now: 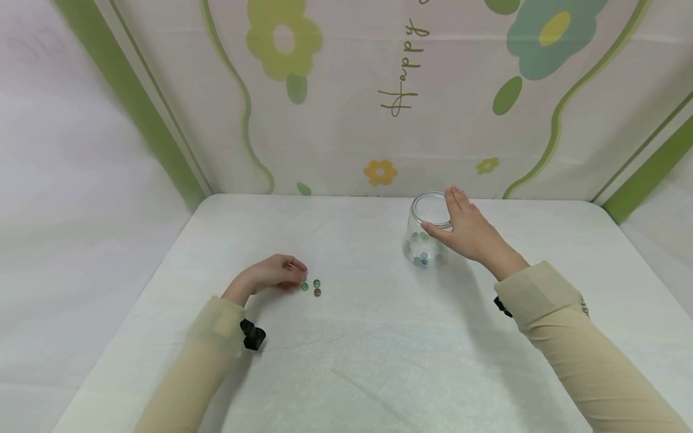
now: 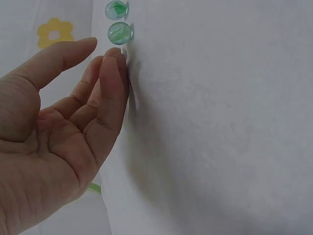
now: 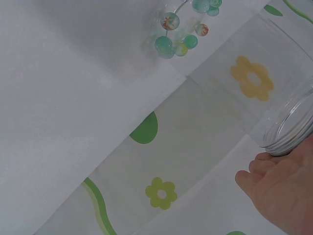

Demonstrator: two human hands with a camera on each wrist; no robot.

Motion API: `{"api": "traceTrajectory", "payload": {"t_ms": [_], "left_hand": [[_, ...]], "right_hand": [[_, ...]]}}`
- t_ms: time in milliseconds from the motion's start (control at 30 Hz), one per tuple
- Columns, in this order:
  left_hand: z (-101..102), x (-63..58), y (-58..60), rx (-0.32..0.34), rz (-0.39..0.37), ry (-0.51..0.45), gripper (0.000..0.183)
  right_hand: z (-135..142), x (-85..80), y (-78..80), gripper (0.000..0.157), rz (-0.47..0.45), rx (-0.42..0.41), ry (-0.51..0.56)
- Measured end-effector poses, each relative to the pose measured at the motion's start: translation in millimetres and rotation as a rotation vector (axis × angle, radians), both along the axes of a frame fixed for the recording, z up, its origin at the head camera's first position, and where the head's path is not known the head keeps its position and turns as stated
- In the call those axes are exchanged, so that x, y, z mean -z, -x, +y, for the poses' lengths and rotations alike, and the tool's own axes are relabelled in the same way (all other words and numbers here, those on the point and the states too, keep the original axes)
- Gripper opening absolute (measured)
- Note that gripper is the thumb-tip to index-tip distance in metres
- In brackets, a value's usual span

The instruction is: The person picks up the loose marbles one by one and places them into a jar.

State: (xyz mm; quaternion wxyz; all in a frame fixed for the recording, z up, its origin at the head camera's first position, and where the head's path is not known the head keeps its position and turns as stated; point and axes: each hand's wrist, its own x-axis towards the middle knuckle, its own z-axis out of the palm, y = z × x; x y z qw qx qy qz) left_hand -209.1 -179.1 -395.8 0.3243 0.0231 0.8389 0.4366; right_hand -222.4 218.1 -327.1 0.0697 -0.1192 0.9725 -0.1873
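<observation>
My left hand is low over the white table, fingertips right beside a green-swirled marble. Its thumb stands apart from loosely bent fingers, and the left wrist view shows nothing between them. Another green marble and a brownish marble lie just to the right. A clear jar stands upright without a lid, with several green, blue and reddish marbles around its bottom. My right hand rests at the right side of the jar's rim, thumb and straight fingers spread along it.
A white cloth covers the table. Behind it hangs a pale flowered curtain, close behind the jar. White hangings with green bands stand at both sides.
</observation>
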Motion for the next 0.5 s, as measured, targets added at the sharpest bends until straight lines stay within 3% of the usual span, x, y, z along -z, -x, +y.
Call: {"api": "traceTrajectory", "payload": {"t_ms": [500], "left_hand": [[6.8, -1.3, -4.6, 0.027, 0.011, 0.009, 0.035]], "right_hand": [[0.5, 0.4, -0.7, 0.098, 0.0, -0.003, 0.006]]}}
